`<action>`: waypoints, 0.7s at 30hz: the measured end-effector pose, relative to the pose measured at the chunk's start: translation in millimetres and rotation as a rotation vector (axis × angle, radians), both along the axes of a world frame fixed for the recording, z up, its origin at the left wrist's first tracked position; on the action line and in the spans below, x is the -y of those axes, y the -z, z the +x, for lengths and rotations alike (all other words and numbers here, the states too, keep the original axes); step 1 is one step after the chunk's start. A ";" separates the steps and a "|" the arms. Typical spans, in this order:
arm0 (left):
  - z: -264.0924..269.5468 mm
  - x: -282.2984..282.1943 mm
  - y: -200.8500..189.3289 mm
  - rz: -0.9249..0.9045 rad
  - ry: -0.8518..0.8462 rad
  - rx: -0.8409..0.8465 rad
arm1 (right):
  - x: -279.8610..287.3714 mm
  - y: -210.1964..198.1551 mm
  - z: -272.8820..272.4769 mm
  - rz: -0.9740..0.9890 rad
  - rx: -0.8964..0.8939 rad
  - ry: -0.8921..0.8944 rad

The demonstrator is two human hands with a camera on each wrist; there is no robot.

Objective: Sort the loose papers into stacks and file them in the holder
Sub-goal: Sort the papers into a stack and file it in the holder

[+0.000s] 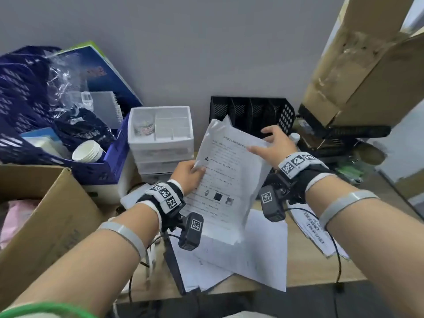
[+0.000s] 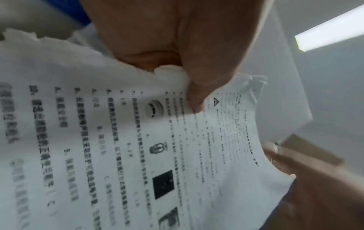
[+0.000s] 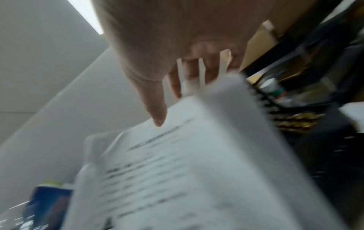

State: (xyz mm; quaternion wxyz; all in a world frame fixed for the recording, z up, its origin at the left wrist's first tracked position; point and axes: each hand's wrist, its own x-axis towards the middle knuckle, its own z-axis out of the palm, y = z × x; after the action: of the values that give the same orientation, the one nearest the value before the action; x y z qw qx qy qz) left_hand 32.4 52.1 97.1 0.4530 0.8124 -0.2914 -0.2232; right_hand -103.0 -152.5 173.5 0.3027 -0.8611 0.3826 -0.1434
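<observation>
Both forearms reach up from the bottom of the frame, and between them a sheaf of printed papers (image 1: 226, 177) is held up at centre, above the desk (image 1: 305, 269). One person's left hand (image 1: 188, 177) pinches its left edge, thumb on top and fingers (image 2: 199, 87) curled behind; the right hand (image 1: 273, 145) lies at the upper right corner with fingers spread and nearly straight, steadying rather than gripping. That loose right-side hold looks like the weak point: the sheets already fan unevenly at the top, and a tilt could let some slide out onto the loose pages (image 1: 250, 255) lying askew at lower centre. Ragged edges may also catch on the dividers of the black holder (image 1: 250, 113), which stands against the grey wall at upper centre, just behind the sheaf. Clutter crowds the wooden desk: a white drawer unit (image 1: 160, 138), a blue crate (image 1: 110, 166) at left, cardboard boxes (image 1: 46, 221).
</observation>
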 end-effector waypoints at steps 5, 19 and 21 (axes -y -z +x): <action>0.4 11.4 29.2 -0.124 -0.086 -0.352 | 15.7 48.3 -59.5 0.637 -0.014 0.030; -53.9 38.2 98.3 0.154 0.024 -0.620 | 24.3 123.9 -132.2 0.453 -0.221 0.226; -51.2 26.3 118.8 0.317 0.005 -0.477 | 29.8 141.5 -150.6 0.452 -0.304 0.260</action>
State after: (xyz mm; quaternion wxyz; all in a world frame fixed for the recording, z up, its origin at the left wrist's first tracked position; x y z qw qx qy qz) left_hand -18.8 25.8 -21.7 0.3754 0.7969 -0.1401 -0.4522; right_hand -253.6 -182.3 31.9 0.4050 -0.7272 0.5529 0.0383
